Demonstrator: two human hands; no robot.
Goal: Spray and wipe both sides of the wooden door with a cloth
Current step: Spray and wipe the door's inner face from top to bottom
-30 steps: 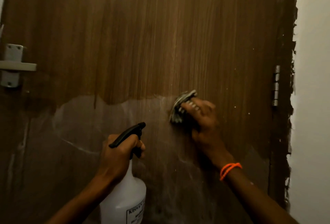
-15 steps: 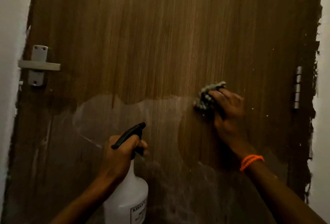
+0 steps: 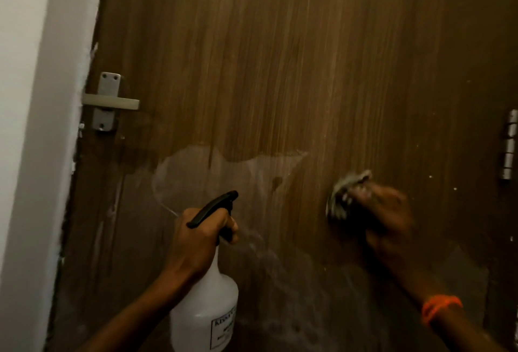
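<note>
The right hand (image 3: 384,220) presses a crumpled grey-white cloth (image 3: 346,194) against the brown wood-grain door (image 3: 280,71), near its hinge side; soft and limp, the cloth is best bunched under the fingers. The left hand (image 3: 196,242) grips the neck of a translucent white plastic spray bottle (image 3: 204,312), probably light and possibly slippery when wet.

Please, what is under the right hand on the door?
A crumpled grey cloth is under the right hand, pressed against the wooden door. Only its upper-left part shows; the rest, and the door surface behind it, are covered.
</note>
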